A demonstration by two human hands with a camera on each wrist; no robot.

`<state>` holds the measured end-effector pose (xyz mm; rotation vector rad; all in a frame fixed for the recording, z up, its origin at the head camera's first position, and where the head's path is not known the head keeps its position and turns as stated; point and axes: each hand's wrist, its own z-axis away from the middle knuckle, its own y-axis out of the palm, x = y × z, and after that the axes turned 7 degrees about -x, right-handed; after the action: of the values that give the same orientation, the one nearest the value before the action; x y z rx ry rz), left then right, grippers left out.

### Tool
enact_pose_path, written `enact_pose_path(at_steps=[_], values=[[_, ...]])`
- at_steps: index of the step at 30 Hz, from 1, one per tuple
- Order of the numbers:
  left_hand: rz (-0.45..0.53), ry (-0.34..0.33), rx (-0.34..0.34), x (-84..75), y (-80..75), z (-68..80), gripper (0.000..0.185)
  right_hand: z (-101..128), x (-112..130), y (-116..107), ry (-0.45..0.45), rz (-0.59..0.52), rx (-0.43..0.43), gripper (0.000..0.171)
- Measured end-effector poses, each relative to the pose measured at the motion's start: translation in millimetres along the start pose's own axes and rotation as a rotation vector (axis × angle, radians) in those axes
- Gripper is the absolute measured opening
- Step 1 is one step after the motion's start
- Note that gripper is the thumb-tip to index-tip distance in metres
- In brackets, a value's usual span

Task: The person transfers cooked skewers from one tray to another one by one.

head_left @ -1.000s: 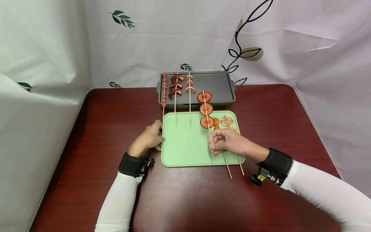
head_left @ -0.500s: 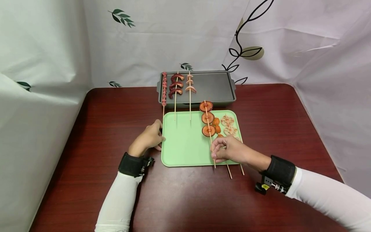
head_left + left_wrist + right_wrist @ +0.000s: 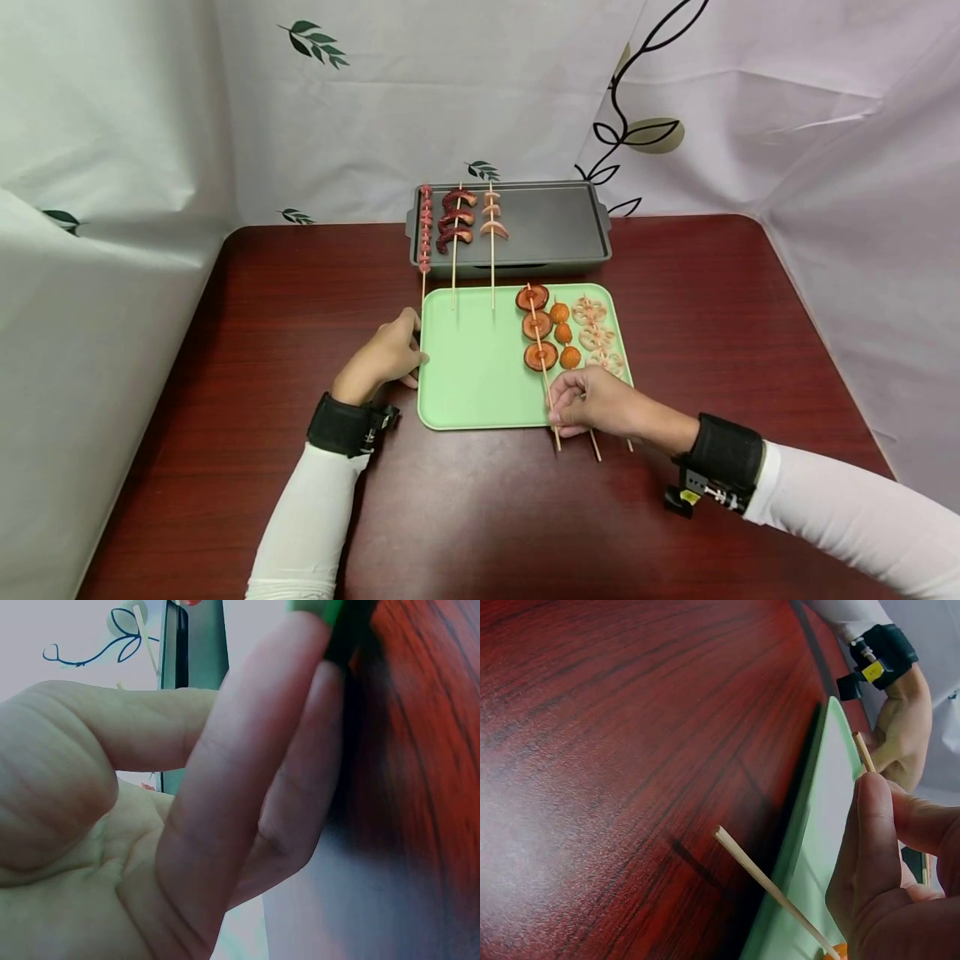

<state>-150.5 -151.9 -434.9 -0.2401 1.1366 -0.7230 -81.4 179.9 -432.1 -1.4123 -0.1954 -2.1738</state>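
My right hand [image 3: 596, 404] pinches the lower stick of a mushroom skewer [image 3: 537, 326] between thumb and fingers. Three brown-rimmed orange slices lie along that skewer, over the right part of the light green tray [image 3: 480, 367]. The stick's end [image 3: 863, 752] pokes out past the fingertips in the right wrist view. At the tray's left rim, my left hand [image 3: 384, 354] grips the edge with thumb and fingers. Beside the mushrooms, a skewer of orange balls [image 3: 563, 333] and a skewer of pale lotus-root-like slices [image 3: 597, 337] rest on the tray, their lower sticks partly hidden by my right hand.
Behind the tray stands a dark grey grill pan [image 3: 553, 221]. On its left side lie a skewer of small red pieces [image 3: 425, 218], one of dark red curled pieces [image 3: 455, 219] and one of pale slices [image 3: 491, 212]. Their sticks reach toward the tray over the brown table [image 3: 315, 283].
My right hand has drawn the mushroom skewer toward me, from overlapping the pan's front edge down over the tray beside the orange balls. The left hand stays at the tray's rim.
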Motion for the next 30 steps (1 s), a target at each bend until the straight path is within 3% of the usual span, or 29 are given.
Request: enact_pose_path(at_steps=[17,30], values=[[0.001,-0.003,-0.015,-0.7,0.6,-0.4,0.040,-1.4,-1.7,-0.5,0.039,0.001,0.003,0.012],[0.012,0.018,-0.020,1.8,1.7,-0.9,0.038,-0.7,-1.3,-2.1,0.042,0.108,0.026,0.014]])
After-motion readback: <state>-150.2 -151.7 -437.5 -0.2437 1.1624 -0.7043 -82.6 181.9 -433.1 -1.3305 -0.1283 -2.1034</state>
